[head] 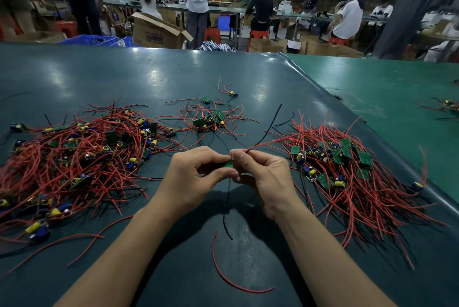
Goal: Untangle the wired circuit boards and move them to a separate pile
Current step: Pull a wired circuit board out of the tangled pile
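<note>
Indoors, both hands [233, 172] pinch one green board [228, 164] above a dark-green table [124, 70].

An open cardboard box [159, 31] beyond the table is showing dark printed lettering — upside down and too blurred to make out. Nothing else is carrying legible text.

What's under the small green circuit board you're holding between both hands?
Below the small green circuit board, pinched by the left hand and right hand, a thin black wire hangs over the dark green table mat. The fingers cover its underside.
</note>
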Available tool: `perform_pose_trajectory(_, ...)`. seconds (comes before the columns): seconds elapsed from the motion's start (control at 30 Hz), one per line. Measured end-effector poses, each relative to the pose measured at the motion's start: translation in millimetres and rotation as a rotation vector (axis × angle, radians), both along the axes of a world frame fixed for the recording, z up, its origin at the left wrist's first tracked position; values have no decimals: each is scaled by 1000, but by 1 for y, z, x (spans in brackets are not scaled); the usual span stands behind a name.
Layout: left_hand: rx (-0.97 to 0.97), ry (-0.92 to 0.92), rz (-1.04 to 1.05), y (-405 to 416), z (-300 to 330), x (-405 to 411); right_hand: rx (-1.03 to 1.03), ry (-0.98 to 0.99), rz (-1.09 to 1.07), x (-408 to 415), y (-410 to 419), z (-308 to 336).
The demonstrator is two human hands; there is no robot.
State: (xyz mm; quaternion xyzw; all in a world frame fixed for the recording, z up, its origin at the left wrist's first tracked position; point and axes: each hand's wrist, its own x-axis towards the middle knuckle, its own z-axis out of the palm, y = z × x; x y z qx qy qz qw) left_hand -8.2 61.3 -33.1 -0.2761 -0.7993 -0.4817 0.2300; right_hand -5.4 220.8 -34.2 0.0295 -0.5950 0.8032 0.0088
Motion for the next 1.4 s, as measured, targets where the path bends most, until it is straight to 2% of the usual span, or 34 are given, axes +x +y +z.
perform_pose_trajectory(0.17, 14, 45, 12, -2, 1, -1, -47, 9, -232, -7, 8, 3)
perform_pose_trajectory(0.27, -17, 66, -13, 0, 1, 0, -121, -35, -218, -7, 12, 5)
perform_pose_trajectory(0.4, -35, 85, -47, 1, 0, 0, -309, -208, -180, -13, 14, 5)
perform_pose_trajectory(0.63, -50, 102, -36, -2, -1, -1, -180, -119, -462, -16, 22, 1)
perform_pose_trajectory(0.73, -81, 108, -80, 2, -1, 1, -248, -184, -525, -20, 23, 1)
perform_pose_trajectory(0.83, -95, 115, -77, 2, -1, 2, -206, -119, -585, -20, 24, 0)
perform_pose_trajectory(1.0, -67, 190, 76, -12, 2, 1, -341, -46, -761, -20, 46, 8)
perform_pose_trajectory(1.07, 0, 228, 212, -17, 3, -2, -193, -49, -653, -16, 42, 9)
perform_pose_trajectory(1.13, 52, 241, 276, -16, 4, -2, 23, -81, -300, -8, 22, 5)
perform_pose_trajectory(1.2, -16, 254, 218, -13, 3, -1, 147, -86, 81, 0, 0, 2)
perform_pose_trajectory(1.23, -74, 261, 162, -10, 2, 0, 173, -43, 181, 3, -7, 1)
perform_pose_trajectory(1.3, -141, 266, 77, -8, -1, 1, 206, 38, 194, 6, -10, 0)
perform_pose_trajectory(1.4, -117, 240, 72, -8, 1, 0, 212, 87, 140, 7, -2, 3)
